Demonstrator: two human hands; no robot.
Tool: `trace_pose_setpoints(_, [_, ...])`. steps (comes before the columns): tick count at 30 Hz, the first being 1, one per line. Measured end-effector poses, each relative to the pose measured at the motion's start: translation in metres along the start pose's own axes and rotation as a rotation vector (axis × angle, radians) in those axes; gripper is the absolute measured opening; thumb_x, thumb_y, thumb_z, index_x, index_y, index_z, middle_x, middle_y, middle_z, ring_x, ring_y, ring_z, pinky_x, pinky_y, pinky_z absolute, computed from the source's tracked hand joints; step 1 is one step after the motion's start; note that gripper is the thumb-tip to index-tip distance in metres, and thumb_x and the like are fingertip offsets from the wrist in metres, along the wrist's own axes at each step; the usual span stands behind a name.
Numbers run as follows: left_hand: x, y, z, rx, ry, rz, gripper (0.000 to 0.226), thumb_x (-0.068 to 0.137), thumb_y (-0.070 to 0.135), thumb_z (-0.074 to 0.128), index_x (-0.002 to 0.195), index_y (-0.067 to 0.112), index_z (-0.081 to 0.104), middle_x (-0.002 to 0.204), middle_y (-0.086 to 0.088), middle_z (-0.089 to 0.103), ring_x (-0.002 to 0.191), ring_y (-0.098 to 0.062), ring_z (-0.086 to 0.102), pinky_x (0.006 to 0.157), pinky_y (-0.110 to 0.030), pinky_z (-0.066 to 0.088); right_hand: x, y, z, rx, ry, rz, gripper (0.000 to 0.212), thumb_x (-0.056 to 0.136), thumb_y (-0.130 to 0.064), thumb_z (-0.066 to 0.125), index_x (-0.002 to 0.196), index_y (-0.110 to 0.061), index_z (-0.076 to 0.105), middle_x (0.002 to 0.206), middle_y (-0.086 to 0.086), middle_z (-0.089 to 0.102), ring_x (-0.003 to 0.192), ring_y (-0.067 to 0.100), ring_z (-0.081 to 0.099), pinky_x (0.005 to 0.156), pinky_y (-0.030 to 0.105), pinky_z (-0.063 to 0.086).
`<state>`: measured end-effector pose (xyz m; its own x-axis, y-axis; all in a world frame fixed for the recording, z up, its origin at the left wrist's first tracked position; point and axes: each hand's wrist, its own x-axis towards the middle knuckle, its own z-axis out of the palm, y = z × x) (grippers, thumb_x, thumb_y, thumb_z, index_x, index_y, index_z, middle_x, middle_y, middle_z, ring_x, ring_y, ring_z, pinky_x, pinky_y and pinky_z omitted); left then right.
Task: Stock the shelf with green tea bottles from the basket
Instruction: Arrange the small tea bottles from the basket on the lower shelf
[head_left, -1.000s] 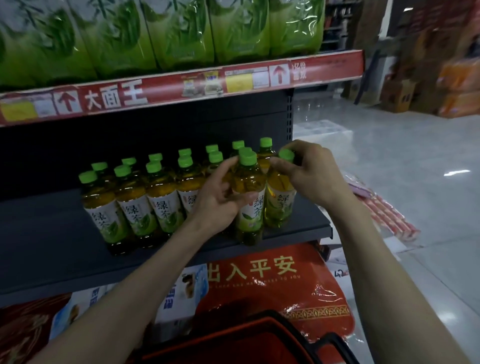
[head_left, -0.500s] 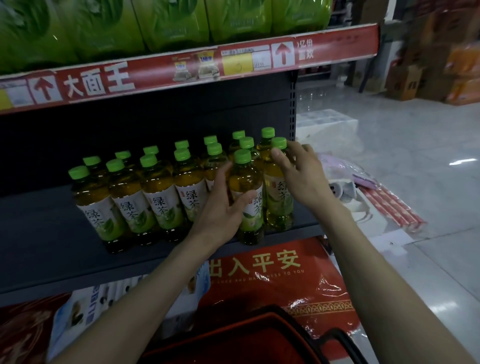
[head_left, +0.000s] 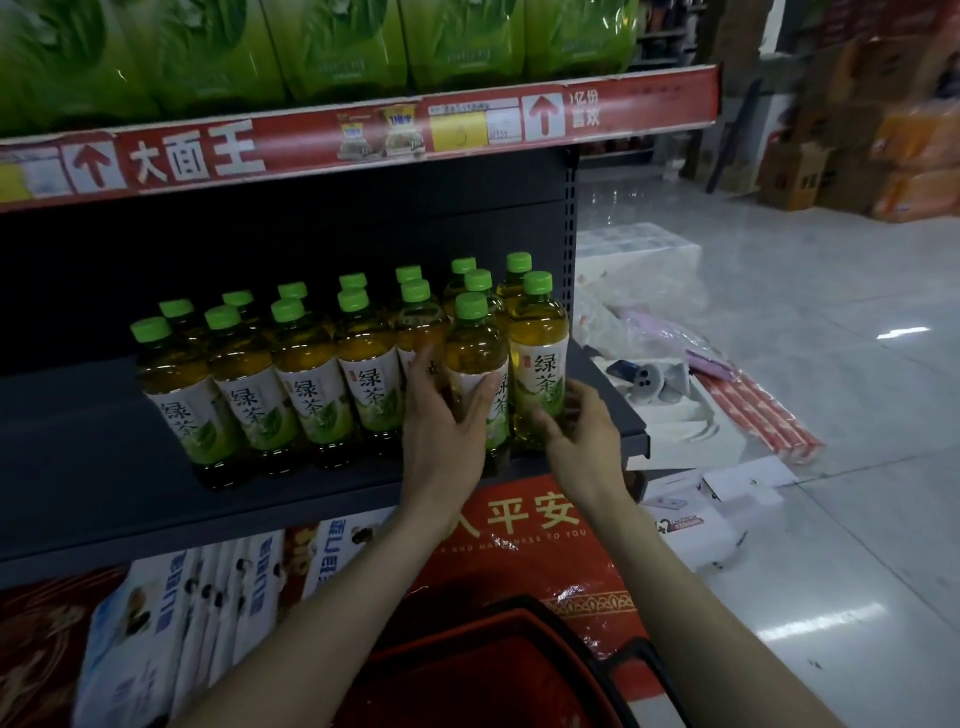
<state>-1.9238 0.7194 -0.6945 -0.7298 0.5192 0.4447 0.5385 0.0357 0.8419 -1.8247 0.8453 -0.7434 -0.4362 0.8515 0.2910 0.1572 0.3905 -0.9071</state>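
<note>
**Green tea restock, both hands at the right end of the shelf**

So the bottles (head_left: 311, 395) are standing upright in two rows on the dark shelf (head_left: 78, 467), bunched toward its right end. They've got green caps and white-and-green labels facing out.

One front bottle (head_left: 475, 358) stands a bit forward of the rest, close to the shelf's front edge. The left hand (head_left: 447, 436) has it: thumb across the label on the right, fingers going in on the left between it and the next bottle over. That's a proper wrap-around hold, and the bottle's base is on the shelf.

The right hand (head_left: 584, 441) is low down at the end bottle (head_left: 537, 358), the last one in the front row, right by the shelf's upright. Its fingers are loosely bent and spread around the bottom of that bottle, and the thumb sits over the lower label. Honestly can't tell if it's actually squeezing or just resting there.

The basket (head_left: 498, 618) is red with a black handle. It's at the bottom of the view between the two forearms, below the shelf.

Other stuff:
- Green packs (head_left: 337, 47) fill the shelf above, over a red price strip (head_left: 291, 150).
- A red mat (head_left: 524, 566) with gold lettering and some white-and-blue packs (head_left: 182, 623) sit below.
- Cartons (head_left: 909, 171) are stacked across the shiny floor (head_left: 805, 291), well apart from the shelf.
</note>
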Motion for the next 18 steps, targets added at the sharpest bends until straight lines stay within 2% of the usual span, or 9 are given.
trace_pose_setpoints(3, [-0.005, -0.016, 0.01, 0.007, 0.032, -0.048, 0.063, 0.086, 0.044, 0.081, 0.136, 0.037, 0.043, 0.133, 0.012, 0.061, 0.121, -0.007, 0.063, 0.101, -0.042, 0.057, -0.004, 0.0, 0.005, 0.038, 0.043, 0.009, 0.048, 0.095, -0.04, 0.071, 0.137, -0.026, 0.052, 0.126, -0.002, 0.062, 0.111, 0.013, 0.062, 0.098, 0.045, 0.057])
trace_pose_setpoints(6, [-0.015, -0.026, 0.019, 0.082, 0.081, -0.055, 0.074, 0.081, 0.045, 0.084, 0.145, 0.027, 0.05, 0.134, 0.007, 0.055, 0.125, -0.014, 0.06, 0.105, -0.044, 0.054, 0.0, 0.0, 0.008, 0.049, 0.07, 0.024, 0.045, 0.094, -0.037, 0.071, 0.134, -0.025, 0.054, 0.124, -0.002, 0.064, 0.112, 0.016, 0.063, 0.097, 0.047, 0.057])
trace_pose_setpoints(10, [-0.019, -0.029, 0.024, 0.063, 0.137, -0.072, 0.072, 0.078, 0.047, 0.086, 0.142, 0.03, 0.056, 0.129, 0.007, 0.055, 0.122, -0.014, 0.06, 0.103, -0.044, 0.055, 0.006, 0.0, 0.013, 0.029, 0.104, 0.04, 0.041, 0.095, -0.03, 0.07, 0.132, -0.022, 0.054, 0.125, 0.002, 0.065, 0.114, 0.02, 0.063, 0.097, 0.05, 0.056])
trace_pose_setpoints(12, [-0.021, -0.025, 0.023, 0.024, 0.152, -0.065, 0.067, 0.075, 0.041, 0.09, 0.135, 0.03, 0.062, 0.125, 0.011, 0.062, 0.116, -0.005, 0.064, 0.097, -0.033, 0.058, 0.008, 0.001, 0.013, 0.0, 0.107, 0.027, 0.039, 0.096, -0.029, 0.069, 0.131, -0.021, 0.054, 0.124, 0.002, 0.065, 0.113, 0.021, 0.063, 0.096, 0.05, 0.056])
trace_pose_setpoints(15, [-0.02, -0.017, 0.028, -0.076, 0.135, -0.096, 0.059, 0.07, 0.027, 0.096, 0.119, 0.03, 0.063, 0.109, 0.015, 0.071, 0.098, 0.01, 0.067, 0.08, -0.012, 0.056, 0.014, 0.002, 0.009, -0.039, 0.078, 0.015, 0.037, 0.096, -0.03, 0.069, 0.129, -0.023, 0.055, 0.121, 0.001, 0.066, 0.11, 0.021, 0.064, 0.092, 0.049, 0.057])
trace_pose_setpoints(18, [-0.015, -0.014, 0.036, -0.079, 0.149, -0.107, 0.061, 0.069, 0.031, 0.097, 0.12, 0.026, 0.064, 0.107, 0.013, 0.072, 0.096, 0.008, 0.069, 0.077, -0.011, 0.056, 0.016, 0.003, 0.006, -0.069, 0.058, 0.0, 0.037, 0.096, -0.029, 0.069, 0.13, -0.024, 0.055, 0.12, -0.001, 0.067, 0.109, 0.02, 0.065, 0.09, 0.047, 0.058])
